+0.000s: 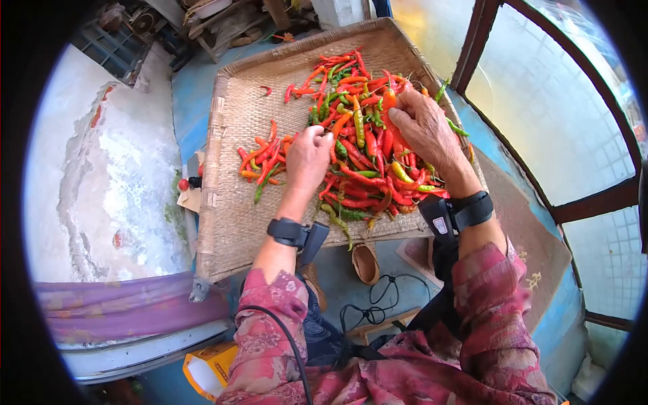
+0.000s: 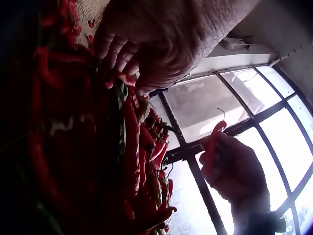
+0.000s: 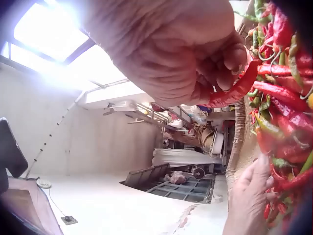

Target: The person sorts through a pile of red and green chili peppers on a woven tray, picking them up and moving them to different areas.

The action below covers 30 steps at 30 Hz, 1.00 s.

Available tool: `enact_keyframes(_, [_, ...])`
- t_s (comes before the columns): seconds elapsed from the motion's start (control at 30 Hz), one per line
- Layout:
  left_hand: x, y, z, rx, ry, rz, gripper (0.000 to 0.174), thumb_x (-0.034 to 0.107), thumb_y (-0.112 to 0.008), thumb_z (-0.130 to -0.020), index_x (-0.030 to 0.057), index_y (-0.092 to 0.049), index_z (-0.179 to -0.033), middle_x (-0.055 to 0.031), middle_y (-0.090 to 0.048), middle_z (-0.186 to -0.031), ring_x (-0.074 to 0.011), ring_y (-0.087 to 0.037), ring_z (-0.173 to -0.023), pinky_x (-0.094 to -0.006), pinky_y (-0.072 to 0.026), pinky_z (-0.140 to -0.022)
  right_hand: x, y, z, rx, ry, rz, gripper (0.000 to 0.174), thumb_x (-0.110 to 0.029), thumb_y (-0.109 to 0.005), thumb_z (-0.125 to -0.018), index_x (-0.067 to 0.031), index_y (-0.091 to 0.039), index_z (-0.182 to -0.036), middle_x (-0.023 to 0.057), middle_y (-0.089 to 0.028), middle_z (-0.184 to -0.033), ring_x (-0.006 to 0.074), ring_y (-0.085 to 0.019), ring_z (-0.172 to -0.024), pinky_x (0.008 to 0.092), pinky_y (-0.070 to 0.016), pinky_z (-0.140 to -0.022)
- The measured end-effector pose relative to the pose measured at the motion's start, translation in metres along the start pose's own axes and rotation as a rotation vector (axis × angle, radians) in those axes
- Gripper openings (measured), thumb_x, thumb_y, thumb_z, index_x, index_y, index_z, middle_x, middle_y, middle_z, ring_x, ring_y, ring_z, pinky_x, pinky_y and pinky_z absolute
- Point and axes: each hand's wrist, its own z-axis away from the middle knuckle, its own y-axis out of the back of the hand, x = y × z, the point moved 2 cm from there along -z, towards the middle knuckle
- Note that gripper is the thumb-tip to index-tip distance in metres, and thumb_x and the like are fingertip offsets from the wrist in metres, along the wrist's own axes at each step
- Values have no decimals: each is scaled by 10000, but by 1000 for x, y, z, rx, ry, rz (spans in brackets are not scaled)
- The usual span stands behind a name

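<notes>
A big heap of chili peppers [image 1: 361,182], mostly red with some green and orange ones, lies on a shallow woven tray [image 1: 236,101]. Over the right part of the heap, my right hand [image 1: 426,125] pinches a red chili pepper [image 3: 239,88] between thumb and fingers; its thin stem shows in the left wrist view. My left hand [image 1: 309,160] is low at the heap's left side, fingers bent. In the left wrist view, a bit of red chili [image 2: 128,80] shows between its fingertips and thumb. Several loose chilies [image 1: 263,158] lie left of that hand.
The tray's raised rim [image 1: 214,128] borders the peppers. A whitewashed wall [image 1: 121,182] stands on the left, and framed window panes [image 1: 526,101] on the right. Below the tray are a slipper [image 1: 365,263], a black cable [image 1: 374,312] and a yellow box [image 1: 212,364].
</notes>
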Motion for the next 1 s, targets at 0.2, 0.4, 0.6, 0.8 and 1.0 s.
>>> enact_keyframes(0.2, [19,-12,-1,10,8,-199,238,282,-601,-843,56,-641,-907,-130,-668,-782,-291,-639,-703,-402,-492,-630,-2,9,1,-12,-8,3,211,-153,-554,-798,55,-552,-764,206,-589,-677,330,-602,-673,414,-462,-626])
enact_keyframes(0.4, [17,27,6,108,265,588,228,222,-442,-952,31,-537,-874,-43,-621,-731,-69,-513,-539,-231,-432,-497,6,7,-1,15,1,-52,212,-152,-540,-797,56,-553,-754,182,-576,-637,281,-594,-625,395,-461,-592])
enact_keyframes(0.6, [-2,79,13,291,168,167,230,211,-425,-953,16,-531,-889,-67,-618,-703,-126,-542,-552,-285,-455,-539,-14,-8,5,-73,-214,-442,236,-208,-549,-832,24,-555,-786,57,-557,-644,128,-546,-575,274,-450,-497])
enact_keyframes(0.8, [-23,94,14,402,-52,-379,394,300,-548,-861,14,-555,-1132,-193,-576,-1099,-330,-529,-1045,-423,-406,-886,-21,-32,7,-151,-303,-617,199,-219,-563,-876,-32,-551,-810,30,-562,-713,106,-551,-627,233,-447,-539])
enact_keyframes(1.0, [35,30,33,-284,-10,297,280,251,-551,-924,6,-609,-1045,-78,-647,-886,-143,-591,-778,-275,-473,-686,-23,-66,16,-203,-272,-639,175,-144,-604,-844,24,-617,-800,32,-575,-650,86,-517,-589,252,-426,-506])
